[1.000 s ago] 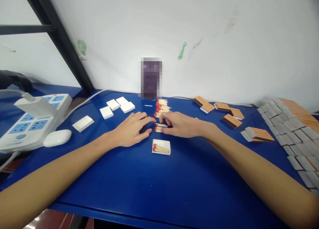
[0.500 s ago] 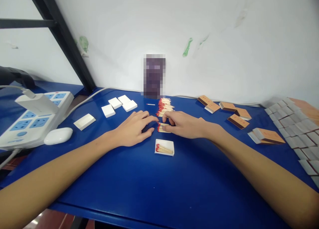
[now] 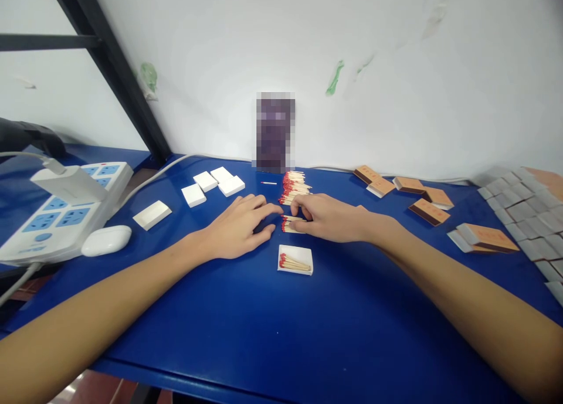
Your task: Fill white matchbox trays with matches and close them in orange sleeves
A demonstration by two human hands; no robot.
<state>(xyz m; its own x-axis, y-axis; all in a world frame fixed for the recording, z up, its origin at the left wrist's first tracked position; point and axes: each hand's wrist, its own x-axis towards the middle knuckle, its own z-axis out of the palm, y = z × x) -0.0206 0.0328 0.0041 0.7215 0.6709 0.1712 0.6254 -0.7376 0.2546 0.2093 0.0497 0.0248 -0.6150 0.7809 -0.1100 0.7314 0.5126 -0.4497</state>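
Note:
A small group of red-headed matches (image 3: 287,223) lies on the blue table. My right hand (image 3: 328,217) is curled at the wooden ends of these matches, with thumb and forefinger on either side of them; its other fingers are largely hidden. On the opposite side rests my left hand (image 3: 240,227), open and palm down, its fingertips close to the match heads. Just beyond, a bigger pile of matches (image 3: 297,187) is spread in a column. Nearer to me sits a white matchbox tray (image 3: 303,253) with several matches in it, touched by neither hand.
Several white trays (image 3: 193,195) lie at left, by an earbud case (image 3: 107,240) and a power strip (image 3: 30,243). Orange matchbox sleeves (image 3: 430,211) lie at right, before stacked boxes (image 3: 534,213). One loose match (image 3: 268,183) lies near a pixelated object (image 3: 275,134) against the wall.
The whole view has shifted slightly, so everything appears a little further right. Both hands stay in nearly the same place around the small match group.

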